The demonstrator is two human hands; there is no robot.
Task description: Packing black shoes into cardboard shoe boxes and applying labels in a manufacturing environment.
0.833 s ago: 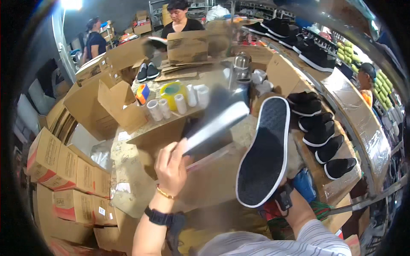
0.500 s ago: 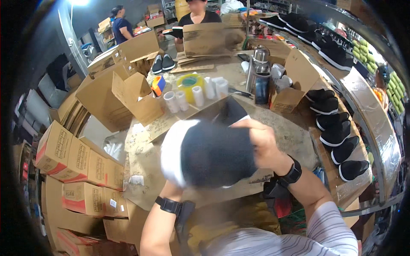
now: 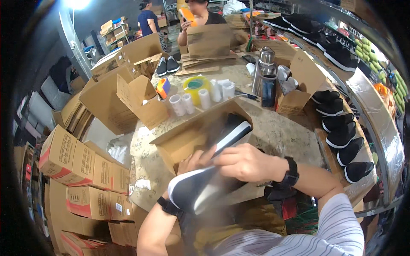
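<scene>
A black slip-on shoe with a white sole [image 3: 186,191] is tilted toward me, partly blurred. Behind its upper edge is my left hand [image 3: 195,161], fingers bent around the shoe and partly hidden by it. My right hand [image 3: 244,163] pinches the shoe's edge near the opening, with the fingertips closed. Just beyond both hands stands an open cardboard shoebox [image 3: 179,147]. A second black shoe [image 3: 235,128] rests on its side inside, its white sole edge facing me.
White paper rolls [image 3: 204,99] and yellow tape [image 3: 195,87] stand behind the box. A steel thermos [image 3: 265,70] is at the back right. Black shoes [image 3: 337,121] line the right shelf; cartons [image 3: 100,168] are stacked left. Across the table, a person [image 3: 213,19] holds something orange.
The shoe has moved down and toward me, uncovering the shoebox and the second shoe. My left hand now shows above the shoe. The person across the table has raised an orange thing.
</scene>
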